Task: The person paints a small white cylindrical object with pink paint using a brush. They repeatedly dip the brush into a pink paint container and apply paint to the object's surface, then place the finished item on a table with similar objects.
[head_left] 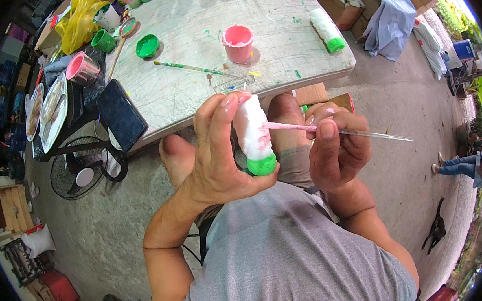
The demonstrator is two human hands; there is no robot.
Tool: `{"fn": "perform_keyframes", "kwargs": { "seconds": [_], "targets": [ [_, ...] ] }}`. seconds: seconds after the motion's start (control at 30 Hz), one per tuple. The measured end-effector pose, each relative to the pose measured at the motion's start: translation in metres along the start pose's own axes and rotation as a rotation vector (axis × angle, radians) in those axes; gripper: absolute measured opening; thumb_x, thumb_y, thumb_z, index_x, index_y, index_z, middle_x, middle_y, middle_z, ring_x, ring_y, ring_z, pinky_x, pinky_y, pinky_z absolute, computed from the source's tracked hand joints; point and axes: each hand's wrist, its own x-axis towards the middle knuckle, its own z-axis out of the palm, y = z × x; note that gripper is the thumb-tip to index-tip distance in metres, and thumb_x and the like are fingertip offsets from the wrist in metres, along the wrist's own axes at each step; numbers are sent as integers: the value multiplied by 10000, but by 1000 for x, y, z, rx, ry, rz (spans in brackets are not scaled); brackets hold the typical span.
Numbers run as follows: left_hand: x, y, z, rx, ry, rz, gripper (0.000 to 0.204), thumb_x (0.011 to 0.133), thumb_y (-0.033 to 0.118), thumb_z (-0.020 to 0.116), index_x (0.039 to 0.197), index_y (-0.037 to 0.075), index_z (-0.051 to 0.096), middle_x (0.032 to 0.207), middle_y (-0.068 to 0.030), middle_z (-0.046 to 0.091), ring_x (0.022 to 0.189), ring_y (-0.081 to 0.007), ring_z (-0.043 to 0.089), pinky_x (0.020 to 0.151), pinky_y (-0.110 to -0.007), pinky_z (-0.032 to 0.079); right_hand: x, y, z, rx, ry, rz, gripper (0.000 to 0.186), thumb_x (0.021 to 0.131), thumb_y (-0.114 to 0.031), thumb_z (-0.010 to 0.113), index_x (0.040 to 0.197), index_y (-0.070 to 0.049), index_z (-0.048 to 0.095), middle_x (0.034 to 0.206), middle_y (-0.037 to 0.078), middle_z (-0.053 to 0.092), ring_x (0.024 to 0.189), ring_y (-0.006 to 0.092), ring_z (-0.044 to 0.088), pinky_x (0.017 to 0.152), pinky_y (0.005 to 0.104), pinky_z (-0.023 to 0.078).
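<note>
Left hand (213, 152) half curled, gripping a lumpy white cylinder with a rounded green end (252, 127) lengthwise: fingertips near the upper end, thumb by the green end. Cylinder sits above the lap, just off the near edge of the scuffed white table (281, 8), slightly tilted, green end down. Right hand (338, 148) closed in a pinch, thumb against fingers, on a slim clear-handled brush with a pink-coated front (290, 126); brush tip touches the cylinder's right side, where pink patches show on white. Risks: an overloaded tip could drip or run pink onto the green end or the grey shirt (282, 243); a fingertip shifted onto wet paint could smudge it; a loose end-to-end hold could let the piece twist or drop, since there's no table under it. On the table, the open pink paint cup (238, 44) could tip if an elbow or forearm catches it; the green-stained paintbrush (186, 67) lying nearby could roll if bumped. Second white cylinder with green end (326, 29) lies near the right corner, well apart.
</note>
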Motion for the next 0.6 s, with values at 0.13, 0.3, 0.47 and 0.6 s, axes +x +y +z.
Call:
{"fn": "perform_keyframes", "kwargs": {
  "seconds": [0.13,0.3,0.47,0.6],
  "targets": [
    [-1,0,1,-27,0,-18,1279,550,149,955,1583,-34,224,1396,-235,524,1251,-391,590,1055,-500,503,5,5,0,62,-48,-81,119,1028,63,558,1135,38,514,915,161,653,742,185,601,694,336,509],
    [-1,-2,1,-22,15,8,1265,545,154,955,1576,-32,246,1398,-230,515,1240,-388,600,1036,-494,521,3,3,-2,-39,-44,-44,118,1026,57,564,1132,37,517,891,157,650,745,192,612,688,339,516],
    [0,-1,2,-23,19,0,1268,537,158,957,1575,-32,254,1389,-232,519,1220,-382,612,1023,-490,531,2,7,0,49,-39,-73,114,1025,62,561,1127,38,515,910,166,658,749,192,614,701,337,520],
    [1,0,1,-33,11,-3,1273,538,154,955,1581,-33,249,1384,-238,516,1232,-383,608,1036,-485,525,3,5,0,-11,-23,-43,92,1040,43,563,1120,34,518,912,160,656,751,176,602,712,336,522]
  ]
}}
